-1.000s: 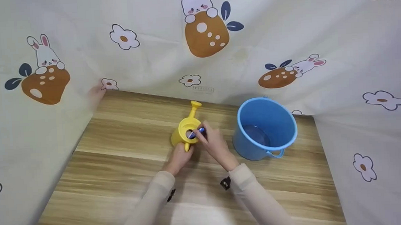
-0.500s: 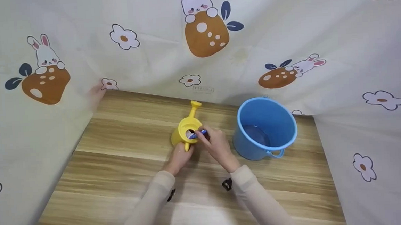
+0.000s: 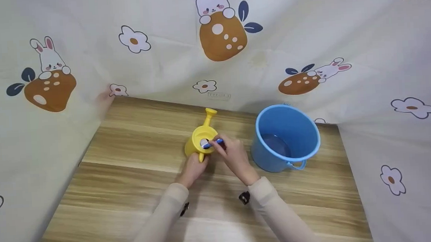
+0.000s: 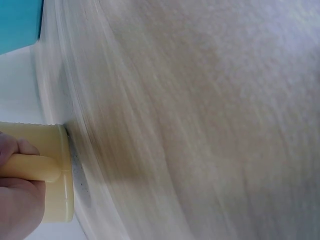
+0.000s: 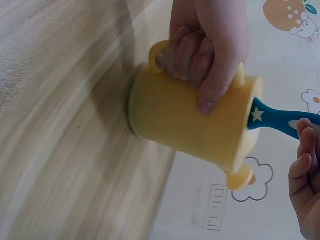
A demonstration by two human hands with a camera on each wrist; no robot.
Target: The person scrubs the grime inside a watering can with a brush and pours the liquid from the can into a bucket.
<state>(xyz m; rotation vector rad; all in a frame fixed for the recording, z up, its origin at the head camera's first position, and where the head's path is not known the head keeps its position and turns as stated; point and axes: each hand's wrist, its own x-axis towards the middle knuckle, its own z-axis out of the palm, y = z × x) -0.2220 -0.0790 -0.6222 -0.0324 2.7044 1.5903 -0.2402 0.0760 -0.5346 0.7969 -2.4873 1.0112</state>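
A yellow watering can (image 3: pixel 192 145) stands upright on the wooden surface in the head view, spout pointing away from me. My left hand (image 3: pixel 193 170) grips its handle (image 4: pixel 31 167); the right wrist view shows the fingers curled through the loop. Over the can's top opening, my right hand (image 3: pixel 235 158) pinches a slim blue handle (image 5: pixel 276 119) marked with white stars. It slants down into the opening, and the far end of this tool is hidden inside the can.
A blue bucket (image 3: pixel 265 159) with a handle stands right of the watering can, near the back. Printed sheeting (image 3: pixel 167 69) with rabbits and flowers rises at the back and both sides of the wood-grain surface (image 3: pixel 130 201).
My right hand has shifted slightly right and down with the blue-handled tool, which still dips into the opening. My left hand and the watering can have stayed in place.
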